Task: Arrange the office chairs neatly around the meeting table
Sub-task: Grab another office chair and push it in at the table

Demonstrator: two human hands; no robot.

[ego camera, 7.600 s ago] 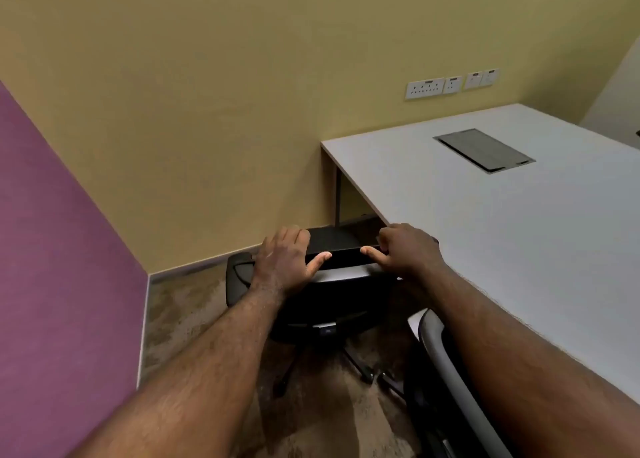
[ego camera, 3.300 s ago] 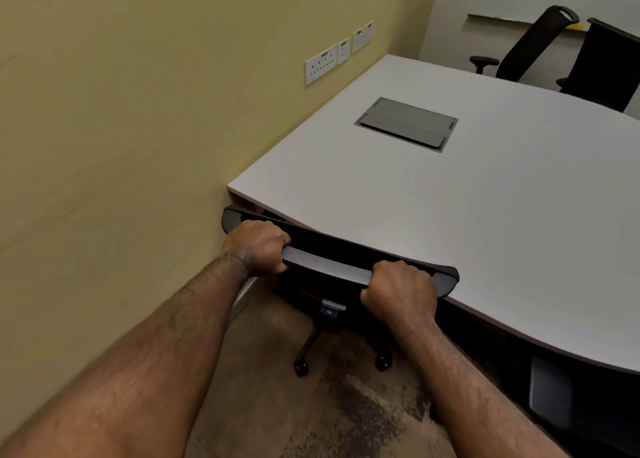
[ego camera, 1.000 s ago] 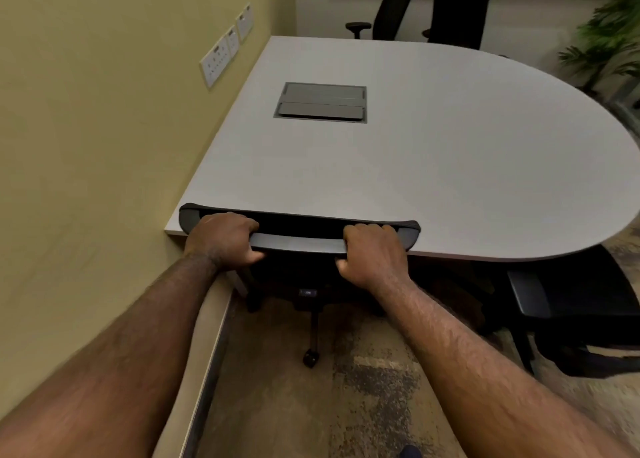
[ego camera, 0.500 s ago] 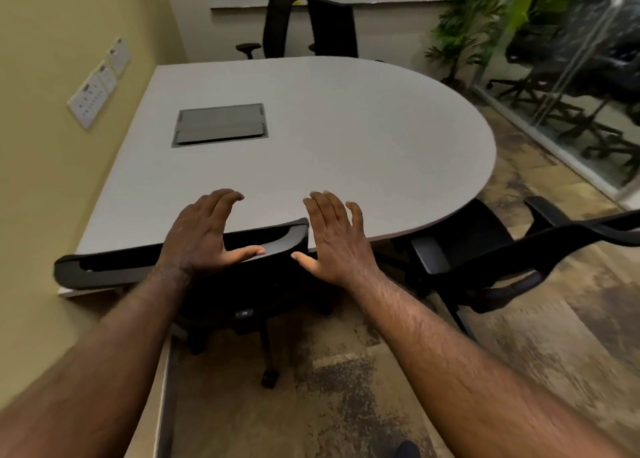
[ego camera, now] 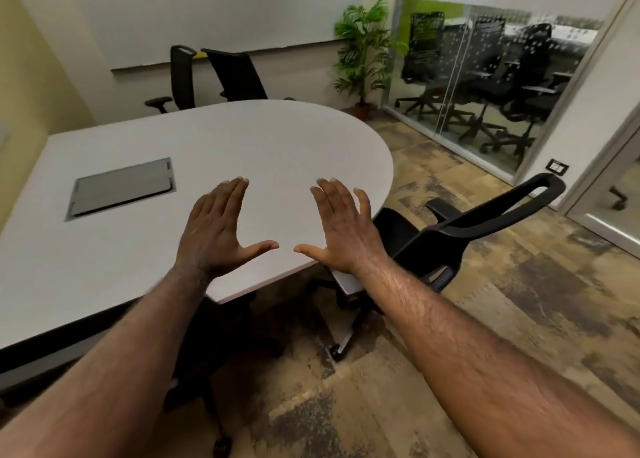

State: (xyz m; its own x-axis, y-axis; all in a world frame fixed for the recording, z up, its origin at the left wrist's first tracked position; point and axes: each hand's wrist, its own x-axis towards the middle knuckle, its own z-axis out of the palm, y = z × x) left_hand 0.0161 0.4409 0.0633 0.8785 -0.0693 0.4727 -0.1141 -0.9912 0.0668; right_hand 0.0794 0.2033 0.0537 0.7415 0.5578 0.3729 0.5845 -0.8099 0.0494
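An office meeting room: white meeting table [ego camera: 214,152], black office chairs [ego camera: 460,229], whiteboard [ego camera: 207,10], glass partition [ego camera: 485,76].

The meeting table [ego camera: 104,249] is cut by the left edge of the picture, so its full length is not visible. Under its near edge a chair base [ego camera: 214,371] stands in dark shadow; its seat and back are hidden by the tabletop and the left forearm. The right forearm covers part of the seat of the black chair [ego camera: 467,229]. The two far chairs [ego camera: 221,73] show only their backs above the table. The chairs behind the glass wall [ego camera: 485,86] are blurred by reflections.
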